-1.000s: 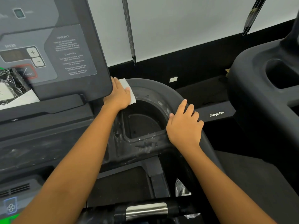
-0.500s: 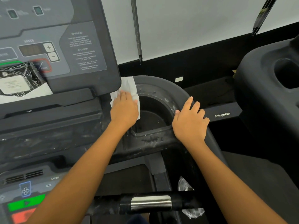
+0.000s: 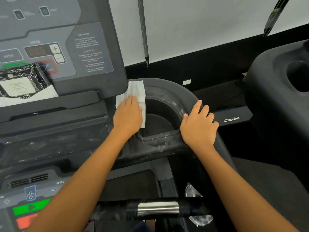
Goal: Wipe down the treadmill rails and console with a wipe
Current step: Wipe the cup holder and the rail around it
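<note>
My left hand [image 3: 127,117] lies flat on a white wipe [image 3: 136,90] and presses it onto the left rim of the black cup holder [image 3: 160,121], just right of the treadmill console [image 3: 58,47]. The wipe sticks out above and to the right of my fingers. My right hand [image 3: 198,126] rests with fingers spread on the curved black rail [image 3: 180,91] at the cup holder's right side. Wet smears show on the ledge below the cup holder.
A black wipes packet [image 3: 21,82] leans on the console's ledge. A crossbar with a silver grip sensor [image 3: 158,209] runs along the bottom. Crumpled clear plastic [image 3: 199,220] hangs below it. A second black machine [image 3: 280,101] stands at the right.
My left hand has slid the wipe down from the console's lower right corner along the cup holder's left rim. My right hand stays on the rail.
</note>
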`<state>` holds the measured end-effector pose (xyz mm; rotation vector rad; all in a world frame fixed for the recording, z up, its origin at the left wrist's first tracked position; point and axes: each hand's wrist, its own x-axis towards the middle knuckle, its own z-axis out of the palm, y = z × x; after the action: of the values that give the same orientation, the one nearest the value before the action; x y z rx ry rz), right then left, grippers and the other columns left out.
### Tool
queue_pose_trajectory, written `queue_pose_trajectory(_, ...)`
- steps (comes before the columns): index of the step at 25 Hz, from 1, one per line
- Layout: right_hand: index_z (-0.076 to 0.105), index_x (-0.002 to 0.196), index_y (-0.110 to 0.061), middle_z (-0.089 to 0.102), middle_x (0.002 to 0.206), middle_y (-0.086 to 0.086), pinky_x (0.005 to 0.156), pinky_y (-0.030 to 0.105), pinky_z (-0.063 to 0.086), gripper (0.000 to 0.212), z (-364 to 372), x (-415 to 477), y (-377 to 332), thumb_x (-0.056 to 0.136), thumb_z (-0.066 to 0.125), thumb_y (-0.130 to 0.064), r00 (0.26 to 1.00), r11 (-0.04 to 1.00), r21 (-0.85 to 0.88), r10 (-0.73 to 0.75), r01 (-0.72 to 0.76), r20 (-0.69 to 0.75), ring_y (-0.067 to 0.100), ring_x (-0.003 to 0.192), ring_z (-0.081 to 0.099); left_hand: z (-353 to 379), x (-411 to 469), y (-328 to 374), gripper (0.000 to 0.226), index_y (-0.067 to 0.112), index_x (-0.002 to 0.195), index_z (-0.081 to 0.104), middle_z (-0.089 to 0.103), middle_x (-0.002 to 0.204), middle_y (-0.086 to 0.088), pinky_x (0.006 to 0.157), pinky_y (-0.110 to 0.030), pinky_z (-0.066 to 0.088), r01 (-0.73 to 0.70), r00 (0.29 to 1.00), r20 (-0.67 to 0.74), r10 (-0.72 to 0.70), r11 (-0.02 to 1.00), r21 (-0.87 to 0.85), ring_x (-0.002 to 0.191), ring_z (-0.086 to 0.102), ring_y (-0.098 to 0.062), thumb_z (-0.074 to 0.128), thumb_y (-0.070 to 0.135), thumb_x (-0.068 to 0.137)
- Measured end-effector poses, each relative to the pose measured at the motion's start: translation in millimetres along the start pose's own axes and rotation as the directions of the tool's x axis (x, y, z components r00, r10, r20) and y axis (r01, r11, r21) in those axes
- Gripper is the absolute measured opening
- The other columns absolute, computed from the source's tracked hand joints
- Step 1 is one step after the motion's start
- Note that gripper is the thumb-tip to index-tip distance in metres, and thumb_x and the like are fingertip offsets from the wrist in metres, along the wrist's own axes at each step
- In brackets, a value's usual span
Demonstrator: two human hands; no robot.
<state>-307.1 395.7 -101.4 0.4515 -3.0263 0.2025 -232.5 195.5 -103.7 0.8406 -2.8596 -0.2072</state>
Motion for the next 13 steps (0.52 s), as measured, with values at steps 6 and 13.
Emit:
queue_pose_trajectory(6,0.018,0.149,-0.003,0.036,0.144,0.024,0.087,0.049,0.045,0.068,0.6,-0.1,-1.2,0.097,0.038,-0.041,1.000,1.000,-0.008,-0.004,0.004,-0.003,0.041,0.120,0.048,3.0,7.7,30.1,0.046,0.006,0.144,0.032,0.032,0.150,-0.012,0.113,-0.039,0.026,-0.105,0.994,0.036,0.104,0.994,0.005,0.135,0.031,-0.032,0.035,0.024,0.102)
queue_pose_trajectory(13,0.017,0.150,-0.003,0.035,0.146,0.023,0.088,0.049,0.045,0.068,0.6,-0.6,-1.2,0.098,0.037,-0.042,1.000,1.000,-0.004,-0.002,0.002,0.003,0.041,0.123,0.047,3.2,5.1,8.2,0.041,0.000,0.137,0.038,0.040,0.143,-0.016,0.104,-0.039,0.035,0.066,0.998,-0.015,-0.067,0.998,-0.016,0.129,0.039,-0.031,0.034,0.021,0.101)
